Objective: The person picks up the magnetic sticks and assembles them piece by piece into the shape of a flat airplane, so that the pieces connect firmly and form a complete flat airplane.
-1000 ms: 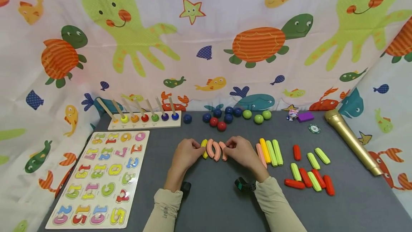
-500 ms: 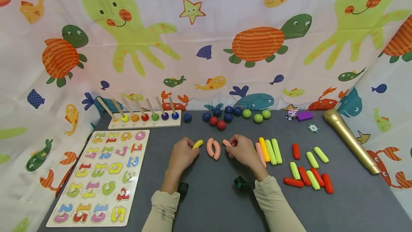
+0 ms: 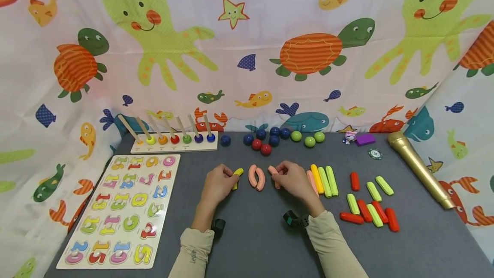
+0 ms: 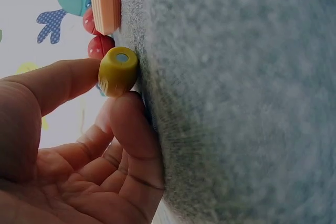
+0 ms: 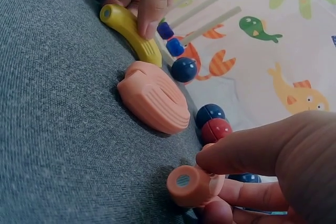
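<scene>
Pinching: left fingers (image 3: 230,176) curl round yellow curve (image 3: 237,174), right fingers (image 3: 281,172) round pink curve (image 3: 272,170).

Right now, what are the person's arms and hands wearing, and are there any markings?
Both hands, the left hand and the right hand, are bare: no gloves. Both forearms wear long beige sleeves; the left sleeve has small dark lettering near the cuff, too small to read. A dark strapped device sits at each wrist: black on the left, black with teal on the right.
</scene>
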Demonstrator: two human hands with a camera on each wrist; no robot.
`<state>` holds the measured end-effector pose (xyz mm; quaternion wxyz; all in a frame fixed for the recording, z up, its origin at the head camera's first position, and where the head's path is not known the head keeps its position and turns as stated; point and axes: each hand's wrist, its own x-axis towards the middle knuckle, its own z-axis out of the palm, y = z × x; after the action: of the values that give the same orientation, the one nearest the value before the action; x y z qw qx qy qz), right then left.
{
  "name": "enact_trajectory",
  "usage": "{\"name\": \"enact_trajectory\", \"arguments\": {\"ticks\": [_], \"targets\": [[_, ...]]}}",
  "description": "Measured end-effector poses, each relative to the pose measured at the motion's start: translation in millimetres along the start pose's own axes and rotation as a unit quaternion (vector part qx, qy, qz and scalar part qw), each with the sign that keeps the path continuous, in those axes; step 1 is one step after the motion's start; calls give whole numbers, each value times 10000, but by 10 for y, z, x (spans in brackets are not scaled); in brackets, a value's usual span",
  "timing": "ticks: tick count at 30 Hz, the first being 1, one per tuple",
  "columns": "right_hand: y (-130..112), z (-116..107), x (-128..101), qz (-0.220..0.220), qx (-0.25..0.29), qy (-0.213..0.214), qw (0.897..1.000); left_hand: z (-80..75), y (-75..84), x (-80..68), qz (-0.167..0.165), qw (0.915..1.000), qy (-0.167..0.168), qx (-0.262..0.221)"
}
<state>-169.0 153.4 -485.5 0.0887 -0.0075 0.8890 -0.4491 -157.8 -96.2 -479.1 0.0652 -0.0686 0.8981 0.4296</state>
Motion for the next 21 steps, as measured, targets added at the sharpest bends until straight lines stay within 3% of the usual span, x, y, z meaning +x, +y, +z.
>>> {"name": "enact_trajectory", "arguments": {"ticks": [13, 21], "targets": [[26, -1, 10, -7, 99, -30, 9999, 35, 90, 15, -15, 9991, 114, 409], [1, -2, -17, -84, 113, 24, 9999, 184, 219, 10, 662, 9905, 258, 1181]]}}
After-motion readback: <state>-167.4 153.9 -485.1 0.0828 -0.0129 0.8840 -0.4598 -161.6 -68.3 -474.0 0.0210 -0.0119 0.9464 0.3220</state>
